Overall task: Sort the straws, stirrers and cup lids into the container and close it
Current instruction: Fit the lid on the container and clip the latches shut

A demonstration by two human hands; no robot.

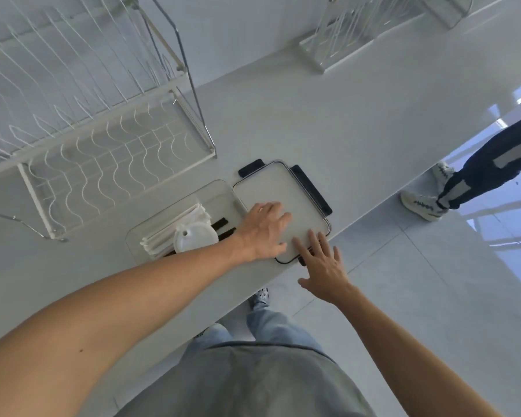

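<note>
A clear rectangular container (214, 191) lies on the white counter. Inside it are white paper-wrapped straws (175, 225), white round cup lids (196, 237) and black stirrers (221, 225). Its flat translucent lid (271, 188), with black clip flaps (312, 189) on its edges, lies on the counter just right of it. My left hand (263, 231) rests flat on the lid's left part with fingers spread. My right hand (322, 264) lies with straight fingers on the lid's near corner at the counter's front edge.
A large white wire dish rack (82, 121) stands behind and left of the container. A clear rack (340, 40) stands at the back right. Another person's legs (469, 173) are on the floor to the right, beyond the counter edge.
</note>
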